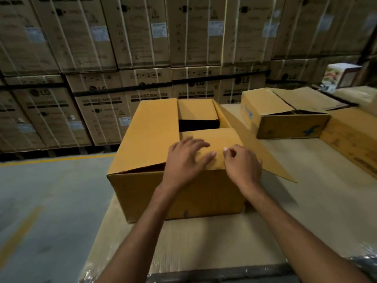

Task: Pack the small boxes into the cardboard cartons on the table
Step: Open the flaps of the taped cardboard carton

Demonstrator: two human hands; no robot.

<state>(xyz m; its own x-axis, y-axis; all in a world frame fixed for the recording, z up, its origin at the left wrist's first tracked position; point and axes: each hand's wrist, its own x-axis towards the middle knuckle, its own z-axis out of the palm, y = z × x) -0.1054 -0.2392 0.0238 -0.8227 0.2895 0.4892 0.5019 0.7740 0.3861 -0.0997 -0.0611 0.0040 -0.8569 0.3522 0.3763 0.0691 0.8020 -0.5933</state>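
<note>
1. The carton [173, 193] sat on the table [306, 211], near its left edge. No small boxes were visible. The dark opening [199, 124] between the flaps showed nothing of the contents.
2. The left hand [186, 160] lay flat on the near flap [220, 137] with its fingers spread, pressing down. The right hand [242, 166] was at that flap's right corner with its fingers curled. The blur left it unclear whether thumb and forefinger pinched the edge or only hovered there.
3. Risk: the 4 flaps looked out of order. The left flap [155, 129] was already folded in, the near flap and far flap [195, 109] lay beside it, and the right flap [252, 142] hung outward. Pressing on could wedge or crease the near flap.
4. Risk: if the load inside sat high, a flat push could crush the top small boxes. If it sat low, the flap could sag into the gap.
5. Risk: closing now could seal a carton that was only part filled, since the fill level was hidden.
6. Risk: the carton stood close to the table's left edge, above the floor [40, 201]. A sideways shove while folding could slide it over.
7. The second carton [285, 123] lay just beside the loose right flap and could block its swing.
</note>
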